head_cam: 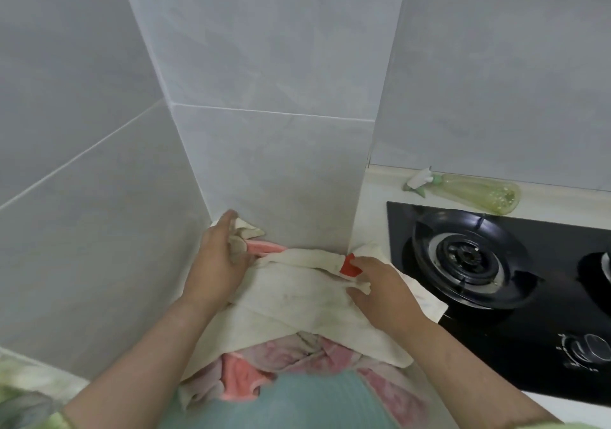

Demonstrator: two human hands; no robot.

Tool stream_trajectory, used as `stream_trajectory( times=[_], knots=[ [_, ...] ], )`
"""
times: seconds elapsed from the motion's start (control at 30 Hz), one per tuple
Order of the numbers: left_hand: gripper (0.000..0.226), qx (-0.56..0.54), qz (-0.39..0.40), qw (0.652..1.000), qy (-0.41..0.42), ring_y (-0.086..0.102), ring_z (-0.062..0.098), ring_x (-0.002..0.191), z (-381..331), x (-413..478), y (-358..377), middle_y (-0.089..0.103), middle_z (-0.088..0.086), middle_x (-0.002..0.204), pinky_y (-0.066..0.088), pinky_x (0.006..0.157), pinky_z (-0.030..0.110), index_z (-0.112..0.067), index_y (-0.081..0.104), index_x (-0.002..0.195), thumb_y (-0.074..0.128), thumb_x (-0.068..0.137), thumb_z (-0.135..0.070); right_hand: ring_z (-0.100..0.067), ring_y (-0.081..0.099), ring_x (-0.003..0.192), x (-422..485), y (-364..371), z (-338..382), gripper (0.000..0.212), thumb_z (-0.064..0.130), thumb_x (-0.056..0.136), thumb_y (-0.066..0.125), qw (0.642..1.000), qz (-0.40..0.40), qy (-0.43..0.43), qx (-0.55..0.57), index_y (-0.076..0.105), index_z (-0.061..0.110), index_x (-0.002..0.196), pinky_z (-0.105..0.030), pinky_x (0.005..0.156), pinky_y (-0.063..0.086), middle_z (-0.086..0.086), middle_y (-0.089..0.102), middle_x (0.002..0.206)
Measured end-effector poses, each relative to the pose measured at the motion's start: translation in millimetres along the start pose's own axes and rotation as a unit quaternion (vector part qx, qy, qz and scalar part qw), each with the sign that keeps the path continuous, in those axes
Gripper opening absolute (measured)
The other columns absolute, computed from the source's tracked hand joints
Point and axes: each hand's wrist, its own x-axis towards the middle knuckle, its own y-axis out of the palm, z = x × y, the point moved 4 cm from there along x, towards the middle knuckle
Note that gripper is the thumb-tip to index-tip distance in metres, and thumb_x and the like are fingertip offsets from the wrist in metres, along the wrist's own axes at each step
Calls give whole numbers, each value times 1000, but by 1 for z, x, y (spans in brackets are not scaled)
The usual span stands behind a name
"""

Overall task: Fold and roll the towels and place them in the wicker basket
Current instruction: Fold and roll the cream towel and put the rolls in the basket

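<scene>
A cream towel (297, 299) lies spread on the counter against a tiled pillar, on top of a pink towel (244, 379). My left hand (218, 260) grips the cream towel's far left corner, with a strip of pink cloth (264, 247) showing beside it. My right hand (380, 286) pinches a fold of the same towel at its right side, next to a red tag (348, 265). A teal cloth (297, 402) lies nearest me. No wicker basket is in view.
A black gas hob (496, 283) with a burner (463, 256) sits right of the towels, and the cream towel's corner overlaps its edge. A green spray bottle (476, 192) lies on its side behind the hob. Grey tiled walls (264, 164) close in behind and left.
</scene>
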Motion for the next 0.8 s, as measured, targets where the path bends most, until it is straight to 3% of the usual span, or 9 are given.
stream_trajectory(
  times=[0.1, 0.2, 0.3, 0.43, 0.5, 0.6, 0.67, 0.73, 0.8],
  knots=[
    [56, 34, -13, 999, -30, 55, 22, 98, -3, 6, 4, 46, 4, 122, 40, 79, 30, -31, 43, 138, 62, 87, -19, -18, 55, 109, 6, 0, 3, 42, 25, 90, 65, 999, -7, -7, -34, 57, 17, 131, -14, 85, 28, 4, 62, 123],
    [33, 69, -31, 996, -57, 49, 20, 86, -4, 9, 6, 49, 4, 115, 36, 74, 29, -20, 58, 122, 61, 89, -21, -20, 56, 108, 11, 0, 3, 38, 24, 90, 63, 999, -21, 3, -44, 59, 20, 127, -16, 84, 30, 4, 64, 120],
    [19, 73, -28, 995, -64, 44, 16, 80, -4, 8, 9, 47, 2, 107, 35, 71, 31, -18, 60, 108, 58, 90, -20, -19, 55, 103, 16, 1, 1, 34, 27, 91, 60, 998, -23, 8, -53, 60, 22, 124, -18, 82, 31, 5, 66, 113],
    [5, 5, -55, 996, -70, 44, -2, 84, -8, -1, 5, 51, -2, 103, 36, 70, 30, -24, 55, 88, 52, 90, -20, -20, 51, 91, 19, 6, -4, 23, 29, 93, 53, 995, -23, 1, -92, 64, 24, 112, -25, 77, 35, 6, 68, 100],
    [11, -9, -77, 995, -66, 43, 2, 85, -10, -5, -2, 52, -1, 94, 34, 67, 30, -22, 54, 79, 52, 90, -23, -21, 54, 85, 19, 6, -5, 19, 28, 94, 52, 993, -36, -6, -109, 69, 25, 101, -29, 74, 36, 8, 69, 89],
    [37, -18, -108, 993, -34, 48, 24, 77, -20, -15, -16, 48, -5, 68, 31, 59, 33, -19, 47, 61, 59, 93, -33, -18, 59, 79, 16, 0, 0, 19, 28, 94, 53, 992, -65, -9, -103, 72, 29, 89, -33, 75, 43, 10, 68, 79],
    [47, -34, -115, 993, -20, 44, 21, 67, -32, -29, -28, 42, -5, 58, 31, 56, 33, -16, 41, 55, 57, 94, -38, -13, 58, 81, 10, -8, 9, 21, 25, 96, 51, 998, -65, -10, -24, 72, 27, 92, -24, 77, 44, 8, 68, 84],
    [48, -43, -128, 991, -6, 43, 18, 72, -42, -44, -41, 42, -3, 60, 34, 60, 24, -19, 38, 52, 54, 96, -29, -12, 58, 87, 1, -19, 18, 21, 23, 99, 50, 996, -42, 15, 77, 71, 20, 96, -14, 77, 41, 4, 67, 92],
    [48, -45, -150, 987, 23, 46, 14, 78, -47, -59, -55, 47, -3, 65, 34, 64, 16, -29, 41, 52, 54, 97, -18, -15, 61, 89, -8, -33, 30, 21, 21, 99, 50, 990, -44, 25, 133, 69, 14, 94, -23, 79, 47, 0, 68, 94]
  ],
)
